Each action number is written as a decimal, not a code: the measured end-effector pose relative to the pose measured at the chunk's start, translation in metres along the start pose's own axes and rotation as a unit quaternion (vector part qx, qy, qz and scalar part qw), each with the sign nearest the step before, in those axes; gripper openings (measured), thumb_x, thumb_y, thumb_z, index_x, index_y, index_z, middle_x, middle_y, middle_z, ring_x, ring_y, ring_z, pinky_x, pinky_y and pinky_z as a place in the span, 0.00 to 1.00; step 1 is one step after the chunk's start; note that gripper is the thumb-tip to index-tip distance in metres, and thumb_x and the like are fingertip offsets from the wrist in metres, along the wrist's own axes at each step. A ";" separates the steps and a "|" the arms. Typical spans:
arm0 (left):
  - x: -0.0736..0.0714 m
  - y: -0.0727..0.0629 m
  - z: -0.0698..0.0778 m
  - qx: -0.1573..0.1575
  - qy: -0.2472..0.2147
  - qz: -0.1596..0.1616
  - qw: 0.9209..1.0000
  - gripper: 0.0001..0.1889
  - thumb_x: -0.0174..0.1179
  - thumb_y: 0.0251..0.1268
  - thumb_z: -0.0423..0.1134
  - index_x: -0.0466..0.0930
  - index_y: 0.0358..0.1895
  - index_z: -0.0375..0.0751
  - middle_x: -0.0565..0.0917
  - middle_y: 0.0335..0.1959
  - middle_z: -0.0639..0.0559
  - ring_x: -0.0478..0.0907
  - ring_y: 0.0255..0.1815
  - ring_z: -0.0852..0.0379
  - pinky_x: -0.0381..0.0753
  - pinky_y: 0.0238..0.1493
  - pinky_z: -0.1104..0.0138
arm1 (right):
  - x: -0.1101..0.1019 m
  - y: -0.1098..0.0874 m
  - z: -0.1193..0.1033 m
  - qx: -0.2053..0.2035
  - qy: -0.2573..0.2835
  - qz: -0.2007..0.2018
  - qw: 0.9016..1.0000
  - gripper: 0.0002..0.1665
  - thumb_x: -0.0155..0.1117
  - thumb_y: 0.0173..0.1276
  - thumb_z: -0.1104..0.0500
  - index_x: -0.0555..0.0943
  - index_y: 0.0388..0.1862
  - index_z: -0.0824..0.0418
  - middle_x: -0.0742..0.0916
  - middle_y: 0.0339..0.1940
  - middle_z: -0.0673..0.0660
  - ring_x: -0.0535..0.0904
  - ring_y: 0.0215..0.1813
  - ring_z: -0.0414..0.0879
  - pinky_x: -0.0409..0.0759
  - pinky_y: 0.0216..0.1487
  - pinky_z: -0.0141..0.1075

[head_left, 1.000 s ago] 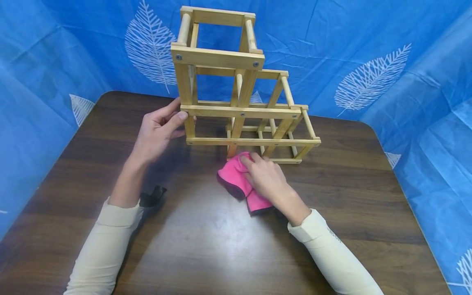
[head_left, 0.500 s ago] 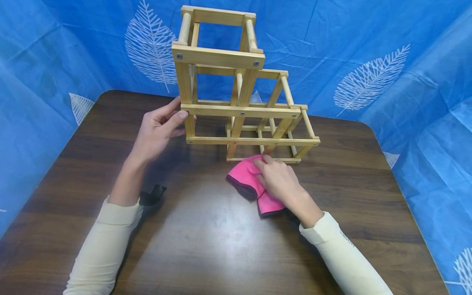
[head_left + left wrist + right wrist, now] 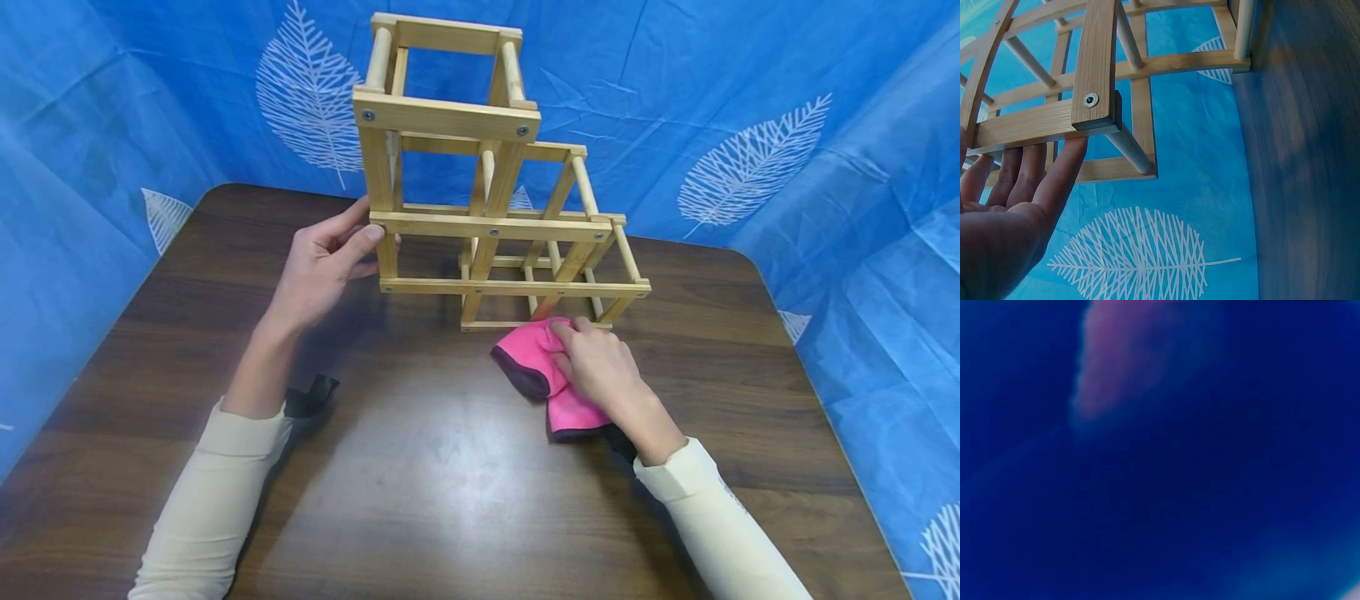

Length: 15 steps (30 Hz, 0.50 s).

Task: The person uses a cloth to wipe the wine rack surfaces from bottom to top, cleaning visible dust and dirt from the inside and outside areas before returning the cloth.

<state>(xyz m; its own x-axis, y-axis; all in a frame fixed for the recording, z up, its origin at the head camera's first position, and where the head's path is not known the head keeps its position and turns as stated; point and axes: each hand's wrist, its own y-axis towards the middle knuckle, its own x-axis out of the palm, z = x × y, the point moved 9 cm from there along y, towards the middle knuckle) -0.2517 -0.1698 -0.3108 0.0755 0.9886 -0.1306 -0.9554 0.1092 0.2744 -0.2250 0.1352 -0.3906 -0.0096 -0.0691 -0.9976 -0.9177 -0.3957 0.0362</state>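
Observation:
A stepped wooden rack (image 3: 446,117) of flat slats and round dowels stands at the back of the table. My left hand (image 3: 318,262) grips its left upright at mid height, thumb on the front and fingers behind. The left wrist view has the fingers (image 3: 1060,172) against a slat of the rack (image 3: 1094,62). Bunched under my right hand (image 3: 600,367) is a pink cloth (image 3: 528,346) with a dark edge, which the fingers hold at the rack's lowest front rail. In the right wrist view only dark blue blur and a pinkish patch show.
The dark wood table (image 3: 420,500) has rounded back corners. A blue curtain (image 3: 637,83) with white leaf prints hangs close behind the rack and along both sides. A black strap (image 3: 311,396) shows beside the left wrist.
My right hand has moved to the right along the rack's lower front, bringing the pink cloth with it. The left hand keeps its grip, and the rack stays nearly in place.

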 end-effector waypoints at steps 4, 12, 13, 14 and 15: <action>0.001 0.000 -0.001 -0.001 0.000 -0.002 1.000 0.26 0.56 0.74 0.41 0.66 0.73 0.52 0.81 0.58 0.41 0.82 0.53 0.51 0.81 0.51 0.53 | 0.000 -0.003 0.011 0.022 0.002 -0.007 1.000 0.26 0.68 0.67 0.56 0.78 0.62 0.62 0.81 0.47 0.69 0.82 0.42 0.68 0.81 0.37 0.61; 0.001 0.000 0.000 -0.001 0.005 -0.003 1.000 0.26 0.56 0.75 0.41 0.66 0.73 0.53 0.82 0.57 0.41 0.81 0.53 0.51 0.81 0.51 0.53 | -0.005 -0.011 0.033 0.056 0.001 0.003 0.998 0.25 0.68 0.66 0.56 0.78 0.60 0.65 0.81 0.46 0.72 0.82 0.38 0.70 0.81 0.34 0.62; 0.001 0.000 0.000 -0.001 0.006 -0.002 1.000 0.26 0.55 0.75 0.41 0.66 0.73 0.53 0.82 0.56 0.41 0.81 0.53 0.51 0.81 0.51 0.53 | -0.005 -0.012 0.036 0.059 0.002 0.002 0.998 0.25 0.69 0.66 0.57 0.78 0.60 0.66 0.81 0.46 0.72 0.82 0.38 0.70 0.81 0.35 0.62; 0.001 -0.001 0.000 -0.002 0.009 -0.001 1.000 0.26 0.55 0.75 0.42 0.66 0.73 0.53 0.82 0.56 0.41 0.81 0.53 0.51 0.81 0.51 0.53 | -0.005 -0.013 0.038 0.060 0.002 0.000 0.998 0.25 0.69 0.66 0.57 0.78 0.59 0.67 0.81 0.47 0.73 0.82 0.38 0.70 0.81 0.35 0.62; 0.000 -0.001 0.000 -0.003 0.010 0.000 1.000 0.26 0.55 0.75 0.42 0.66 0.73 0.53 0.82 0.56 0.41 0.81 0.53 0.51 0.81 0.51 0.53 | -0.005 -0.014 0.041 0.064 0.003 -0.002 0.998 0.26 0.69 0.65 0.57 0.78 0.59 0.67 0.81 0.47 0.73 0.82 0.38 0.70 0.82 0.35 0.62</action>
<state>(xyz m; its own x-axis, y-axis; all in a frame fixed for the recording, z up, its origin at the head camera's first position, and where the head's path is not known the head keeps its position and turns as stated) -0.2508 -0.1695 -0.3109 0.0704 0.9863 -0.1491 -0.9568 0.1090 0.2694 -0.2287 0.1784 -0.3884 -0.0033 -0.0743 -0.9972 -0.9607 -0.2766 0.0238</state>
